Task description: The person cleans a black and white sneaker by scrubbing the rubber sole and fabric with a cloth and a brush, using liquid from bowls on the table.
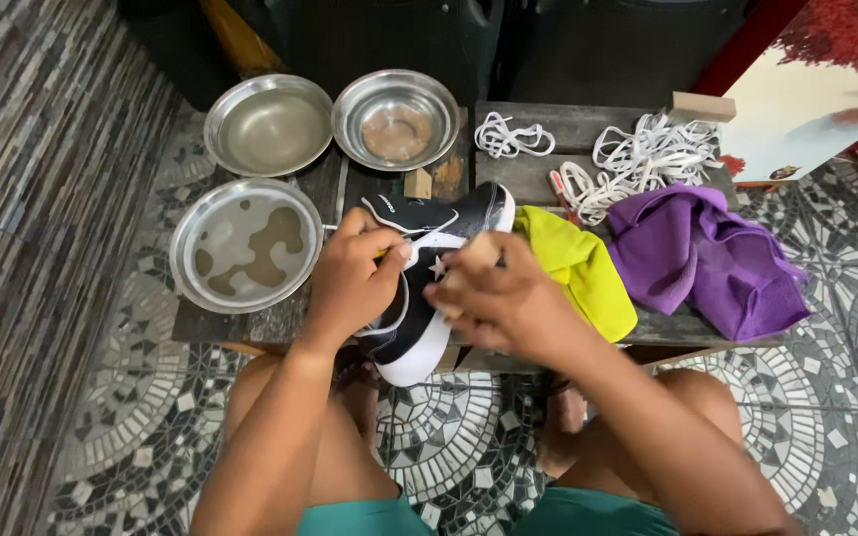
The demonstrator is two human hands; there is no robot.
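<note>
A black and white sneaker (427, 223) without laces lies on its side at the front edge of a low wooden table (568, 129). My left hand (350, 278) grips the shoe's upper near the opening. My right hand (494, 298) presses a small pale sponge-like block (477, 248) against the shoe's side, fingers curled around it. A yellow cloth (583, 273) lies right next to the shoe, partly under my right hand.
Three round metal bowls stand on the left: one with murky water (245, 243), one holding nothing (268, 124), one with brownish residue (396, 119). White laces (513, 137) and a larger tangle (647, 154) lie at the back. A purple cloth (707, 258) sits at right. Patterned tile floor (846, 347) surrounds the table.
</note>
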